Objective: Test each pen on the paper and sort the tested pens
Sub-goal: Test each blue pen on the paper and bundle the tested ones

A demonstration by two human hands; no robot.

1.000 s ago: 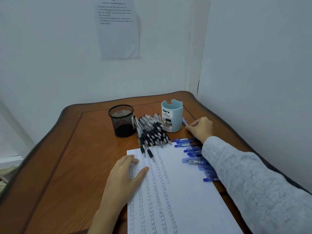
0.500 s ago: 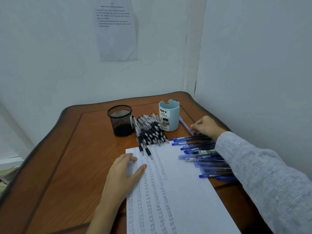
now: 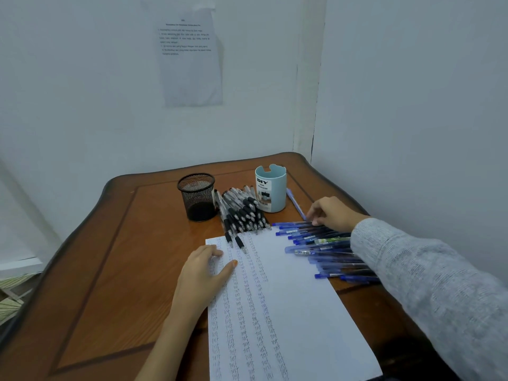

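Observation:
A white paper (image 3: pixel 297 306) with columns of small test marks lies on the wooden table (image 3: pixel 110 257). My left hand (image 3: pixel 203 270) rests flat on its upper left corner. A heap of black-grip pens (image 3: pixel 242 213) lies above the paper, and a heap of blue pens (image 3: pixel 324 248) lies along its right edge. My right hand (image 3: pixel 335 214), in a grey sleeve, hovers at the far end of the blue heap, its bent fingertips touching the topmost pens. One blue pen (image 3: pixel 294 203) lies alone just left of those fingertips, beside the cup.
A black mesh pen cup (image 3: pixel 196 196) and a light blue organizer cup (image 3: pixel 270 192) stand behind the pens. Walls close off the table at the back and right. A printed sheet (image 3: pixel 189 56) hangs on the back wall.
My right hand laid the single blue pen down beside the light blue cup, then drew back to the far end of the blue heap. My left hand stayed on the paper.

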